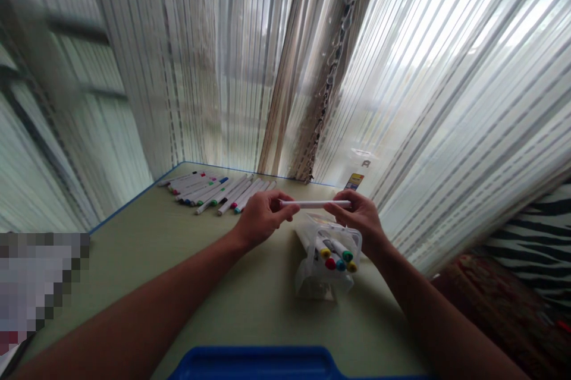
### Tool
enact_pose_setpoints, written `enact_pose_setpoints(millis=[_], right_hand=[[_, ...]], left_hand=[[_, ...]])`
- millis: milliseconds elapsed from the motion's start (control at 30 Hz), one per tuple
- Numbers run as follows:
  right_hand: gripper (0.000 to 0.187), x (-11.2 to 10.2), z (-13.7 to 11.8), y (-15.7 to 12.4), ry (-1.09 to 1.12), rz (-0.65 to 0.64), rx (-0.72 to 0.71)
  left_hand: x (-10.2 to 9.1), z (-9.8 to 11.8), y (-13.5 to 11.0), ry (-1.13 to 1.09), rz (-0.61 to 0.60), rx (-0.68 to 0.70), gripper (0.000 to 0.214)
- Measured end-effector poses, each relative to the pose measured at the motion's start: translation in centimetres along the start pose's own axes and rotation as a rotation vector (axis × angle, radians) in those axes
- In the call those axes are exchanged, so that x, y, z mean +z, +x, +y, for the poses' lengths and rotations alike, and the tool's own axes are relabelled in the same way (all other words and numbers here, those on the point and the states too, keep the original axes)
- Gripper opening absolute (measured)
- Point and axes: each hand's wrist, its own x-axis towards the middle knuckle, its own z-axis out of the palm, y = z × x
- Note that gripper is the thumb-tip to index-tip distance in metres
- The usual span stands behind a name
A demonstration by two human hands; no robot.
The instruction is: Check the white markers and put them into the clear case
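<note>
A white marker lies level between my two hands, above the table. My left hand pinches its left end between thumb and fingers. At the other end, my right hand is closed on the marker in the same way. Just below sits a clear plastic case with its open end toward me. Inside it are several markers with yellow, red, blue and green ends. To the left, many loose white markers with coloured caps lie in a spread row.
The pale green table has a blue edge. A blue plastic object is at the near edge. Sheer striped curtains hang behind the table. A blurred-out item lies at left; zebra-striped fabric is at right.
</note>
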Motion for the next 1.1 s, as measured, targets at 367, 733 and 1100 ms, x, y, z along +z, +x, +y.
enact_pose_setpoints(millis=[367,733,1100], right_hand=[[0.032,-0.29,0.45,0.22,0.109,-0.028,-0.005],[0.027,-0.24,0.11,0.28,0.23,-0.014,0.076],[0.033,-0.1,0.53,0.33,0.138,-0.026,0.011]], left_hand=[[-0.12,-0.09,0.32,-0.078,0.085,-0.014,0.028],[-0.11,-0.16,0.45,-0.259,0.11,-0.095,0.028],[-0.19,-0.28,0.3,-0.071,0.138,-0.001,0.028]])
